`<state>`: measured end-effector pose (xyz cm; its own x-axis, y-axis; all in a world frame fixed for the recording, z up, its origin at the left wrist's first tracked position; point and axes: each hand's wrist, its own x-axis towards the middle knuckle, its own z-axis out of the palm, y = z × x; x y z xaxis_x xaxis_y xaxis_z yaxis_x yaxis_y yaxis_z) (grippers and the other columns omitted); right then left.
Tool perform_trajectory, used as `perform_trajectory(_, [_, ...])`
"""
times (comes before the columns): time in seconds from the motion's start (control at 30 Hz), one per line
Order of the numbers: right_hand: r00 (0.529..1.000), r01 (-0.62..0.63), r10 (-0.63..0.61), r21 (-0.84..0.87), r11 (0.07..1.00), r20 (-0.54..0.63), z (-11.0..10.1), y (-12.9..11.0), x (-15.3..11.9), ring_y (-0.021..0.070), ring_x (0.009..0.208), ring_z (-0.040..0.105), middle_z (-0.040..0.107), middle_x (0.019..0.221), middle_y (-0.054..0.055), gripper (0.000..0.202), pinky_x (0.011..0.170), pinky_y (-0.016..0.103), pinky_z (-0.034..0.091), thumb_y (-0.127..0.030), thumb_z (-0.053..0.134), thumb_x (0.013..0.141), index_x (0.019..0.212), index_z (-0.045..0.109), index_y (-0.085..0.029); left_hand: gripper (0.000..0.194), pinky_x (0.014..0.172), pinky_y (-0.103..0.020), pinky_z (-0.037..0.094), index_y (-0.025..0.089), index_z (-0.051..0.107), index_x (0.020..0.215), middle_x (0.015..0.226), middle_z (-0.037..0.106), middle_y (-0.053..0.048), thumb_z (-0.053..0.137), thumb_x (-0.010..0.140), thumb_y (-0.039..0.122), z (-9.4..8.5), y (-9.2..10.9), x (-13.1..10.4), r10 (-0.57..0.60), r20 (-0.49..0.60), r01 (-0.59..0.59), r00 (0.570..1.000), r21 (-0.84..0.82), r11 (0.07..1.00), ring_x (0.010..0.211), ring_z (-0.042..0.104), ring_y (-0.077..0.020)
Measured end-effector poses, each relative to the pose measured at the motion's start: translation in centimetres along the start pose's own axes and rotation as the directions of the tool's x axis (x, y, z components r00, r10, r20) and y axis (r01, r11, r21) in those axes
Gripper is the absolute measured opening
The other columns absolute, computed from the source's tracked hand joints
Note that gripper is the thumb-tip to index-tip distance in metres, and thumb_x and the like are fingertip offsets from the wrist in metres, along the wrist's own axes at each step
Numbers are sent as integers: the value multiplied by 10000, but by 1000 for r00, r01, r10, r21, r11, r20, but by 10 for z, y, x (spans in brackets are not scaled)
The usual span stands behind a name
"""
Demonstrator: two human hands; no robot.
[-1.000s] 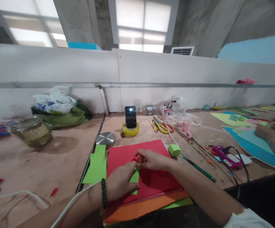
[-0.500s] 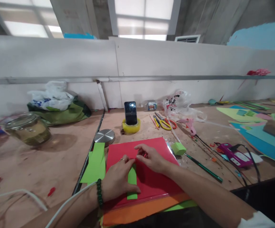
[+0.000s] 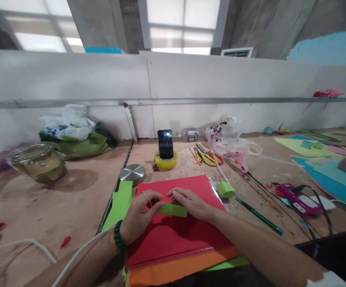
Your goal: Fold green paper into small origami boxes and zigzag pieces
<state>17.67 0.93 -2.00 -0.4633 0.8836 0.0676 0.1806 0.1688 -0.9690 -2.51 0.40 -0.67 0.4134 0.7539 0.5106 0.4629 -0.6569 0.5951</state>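
Over red paper [image 3: 187, 241], left hand [image 3: 139, 215] pinches a green strip [image 3: 173, 210]; right hand [image 3: 194, 205], grip unclear.

At lower centre-left, the left hand [image 3: 139, 215] wears a thin ring [image 3: 143, 193] on one finger, and a bracelet [image 3: 118, 236] of round, glossy dark-green beads circles the left arm [image 3: 98, 261] at the wrist. In the lower right corner, a white sleeve [image 3: 325, 280] covers part of the right arm [image 3: 256, 241].

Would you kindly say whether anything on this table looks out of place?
Yes, a little: the phone stands in a roll of yellow tape, an unusual stand. Small scraps untidily litter the table near the pink glue gun and purple power strip, and a lone red scrap lies at lower left.
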Motion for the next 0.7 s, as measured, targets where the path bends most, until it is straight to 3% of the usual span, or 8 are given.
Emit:
perform_trajectory(0.07, [994, -61, 50, 105, 993, 102, -2, -1, 1, 163, 716, 565, 620, 770, 22, 567, 660, 279, 435, -696, 531, 778, 914, 623, -154, 122, 601, -244, 436, 193, 616, 800, 682, 641, 5, 537, 890, 213, -3, 0, 0, 197, -88, -189, 976, 100, 977, 632, 566, -139])
perform_trajectory(0.2, [976, -163, 132, 180, 970, 172, -8, -11, 1, 130, 659, 536, 598, 714, -14, 533, 628, 254, 399, -637, 684, 684, 913, 658, -156, 120, 627, -262, 438, 188, 597, 886, 720, 644, -13, 504, 905, 115, -8, 0, 0, 450, -92, -426, 888, 206, 881, 645, 545, -143])
perform_trajectory(0.3, [961, -187, 152, 138, 973, 232, -9, -24, -1, 137, 700, 554, 626, 765, -4, 504, 669, 266, 416, -626, 679, 698, 899, 669, -164, 121, 639, -270, 447, 186, 598, 938, 746, 644, -23, 515, 900, 106, -10, -4, -2, 540, -95, -504, 836, 256, 825, 653, 532, -145])
perform_trajectory(0.4, [923, -258, 184, 189, 947, 339, -6, -32, -3, 144, 657, 576, 638, 753, 11, 486, 652, 285, 437, -637, 654, 713, 810, 640, -161, 125, 651, -276, 443, 193, 606, 951, 742, 637, -16, 534, 892, 111, -11, -9, -3, 546, -112, -504, 830, 268, 821, 661, 523, -145])
perform_trajectory(0.5, [946, -267, 199, 267, 926, 254, 1, -27, -1, 121, 564, 539, 611, 680, -8, 463, 577, 265, 418, -603, 702, 680, 768, 581, -166, 146, 731, -309, 455, 219, 617, 1002, 834, 643, -26, 553, 886, 156, -7, -14, -4, 437, -168, -398, 884, 221, 890, 755, 553, -164])
perform_trajectory(0.6, [994, -99, 108, 276, 956, -19, 9, -11, 4, 104, 550, 494, 539, 612, -54, 487, 548, 239, 390, -564, 778, 594, 730, 502, -186, 482, 812, -369, 484, 213, 536, 1219, 1075, 612, -85, 687, 785, 359, 3, -17, -2, 64, -246, -65, 967, 6, 998, 932, 576, -227])
perform_trajectory(0.67, [988, -16, 52, 239, 971, -143, 15, 0, 6, 99, 549, 470, 505, 603, -68, 489, 532, 230, 373, -556, 772, 609, 740, 464, -199, 676, 724, -352, 517, 185, 465, 1297, 1049, 614, -86, 712, 726, 450, 9, -17, 0, -235, -131, 200, 963, -236, 951, 845, 601, -219])
perform_trajectory(0.7, [985, 11, 26, 217, 976, -168, 17, 3, 6, 99, 552, 465, 502, 611, -68, 474, 528, 228, 367, -554, 753, 639, 758, 460, -201, 659, 681, -332, 520, 174, 477, 1281, 984, 629, -68, 699, 729, 458, 11, -17, 1, -330, -28, 302, 944, -334, 893, 778, 605, -201])
